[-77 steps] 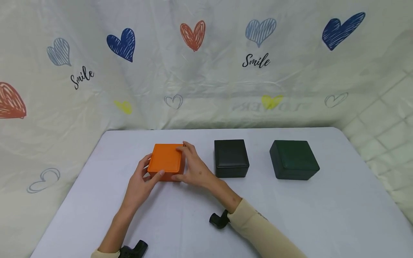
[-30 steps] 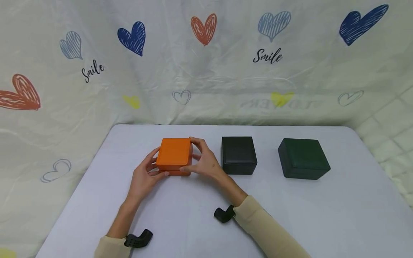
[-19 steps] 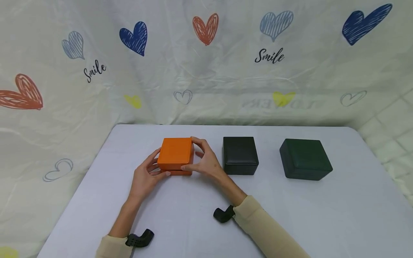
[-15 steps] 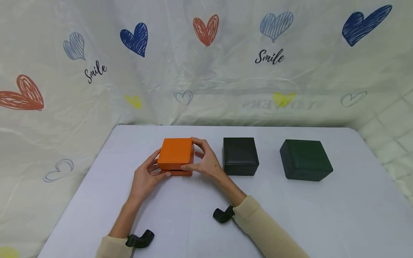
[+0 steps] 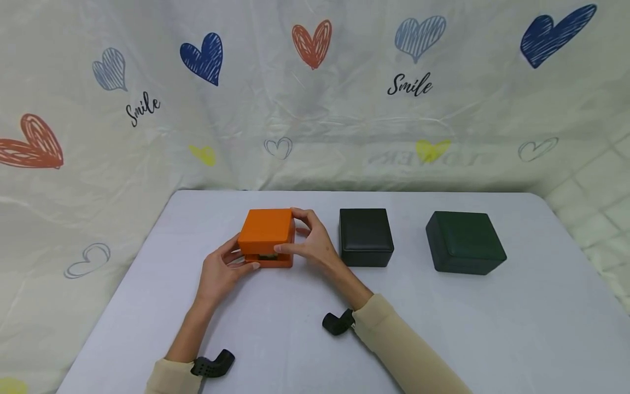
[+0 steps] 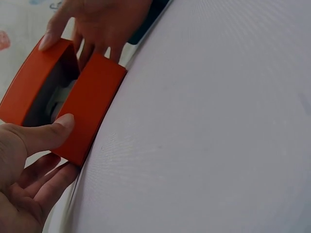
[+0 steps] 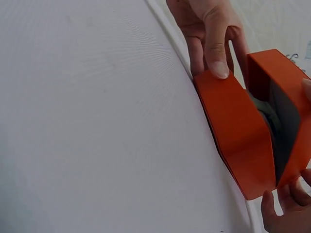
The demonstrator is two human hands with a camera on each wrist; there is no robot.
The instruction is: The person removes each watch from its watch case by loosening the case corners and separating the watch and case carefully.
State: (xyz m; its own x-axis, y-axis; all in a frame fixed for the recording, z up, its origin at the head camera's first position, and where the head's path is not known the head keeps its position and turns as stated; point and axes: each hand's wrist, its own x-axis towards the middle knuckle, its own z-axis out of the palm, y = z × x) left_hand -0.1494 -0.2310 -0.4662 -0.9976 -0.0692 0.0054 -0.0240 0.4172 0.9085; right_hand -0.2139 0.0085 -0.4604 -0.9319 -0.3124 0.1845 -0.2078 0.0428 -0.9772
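"Head view: where's the orange box?"
"On the table, left of the black box! Right hand pinches the raised lid."
"And the left hand?"
"Gripping the base, thumb in front, likely to hold it down."

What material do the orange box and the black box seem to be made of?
The orange box looks like leatherette or coated board, satin: even colour, straight edges, soft sheen. The black box looks like leather or leatherette over something stiff, slightly glossy: its rounded front edge catches light. Real or imitation is unclear.
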